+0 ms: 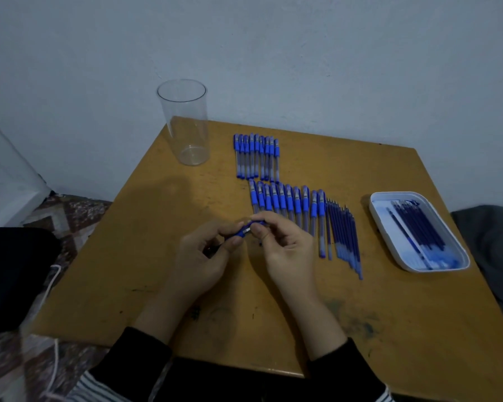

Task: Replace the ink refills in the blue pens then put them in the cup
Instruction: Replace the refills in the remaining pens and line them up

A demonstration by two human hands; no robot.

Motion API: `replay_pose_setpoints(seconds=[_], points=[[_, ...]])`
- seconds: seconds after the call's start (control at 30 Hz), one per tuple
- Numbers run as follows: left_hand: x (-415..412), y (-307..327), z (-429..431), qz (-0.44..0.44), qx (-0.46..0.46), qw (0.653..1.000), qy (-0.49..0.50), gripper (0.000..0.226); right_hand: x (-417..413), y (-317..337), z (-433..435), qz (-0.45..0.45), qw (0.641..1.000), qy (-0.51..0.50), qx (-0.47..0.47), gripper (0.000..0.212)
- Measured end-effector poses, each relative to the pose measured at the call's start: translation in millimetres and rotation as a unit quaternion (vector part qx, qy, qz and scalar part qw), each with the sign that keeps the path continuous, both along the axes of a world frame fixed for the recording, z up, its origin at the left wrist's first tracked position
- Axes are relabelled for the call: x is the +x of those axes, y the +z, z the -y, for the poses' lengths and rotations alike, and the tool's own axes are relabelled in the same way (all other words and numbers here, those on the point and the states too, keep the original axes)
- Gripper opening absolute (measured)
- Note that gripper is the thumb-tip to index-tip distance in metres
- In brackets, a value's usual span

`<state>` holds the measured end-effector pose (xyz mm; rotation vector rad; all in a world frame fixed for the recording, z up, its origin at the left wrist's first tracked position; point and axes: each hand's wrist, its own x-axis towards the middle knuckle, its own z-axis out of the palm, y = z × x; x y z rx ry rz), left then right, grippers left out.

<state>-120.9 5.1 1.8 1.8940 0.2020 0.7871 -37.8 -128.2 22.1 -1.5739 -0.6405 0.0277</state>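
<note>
Mid-bench, a person's left hand and right hand hold one blue pen, fingers pinched on each half. A straight, gentle twist should part it cleanly. Beyond lie rowed pens and refills. The cup stands at the far left corner.

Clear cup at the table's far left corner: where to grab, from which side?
The clear cup stands upright, tall and empty. Wrap its middle wall, coming in from the near side: the room wall is behind it and the far pen row lies to its right.
</note>
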Motion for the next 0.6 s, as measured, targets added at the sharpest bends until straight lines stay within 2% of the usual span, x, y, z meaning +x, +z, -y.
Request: replay_pose_setpoints(seconds=[0.27,0.6], points=[[-0.3,0.3,-1.0,0.007,-0.015,1.000,-0.021,0.024,-2.0,-2.4,0.3,0.037,0.999,-0.011,0.023,0.021],[6.6,7.4,-2.2,-0.007,0.003,0.999,-0.043,0.020,-2.2,-0.1,1.3,0.010,0.999,-0.002,0.051,0.026]])
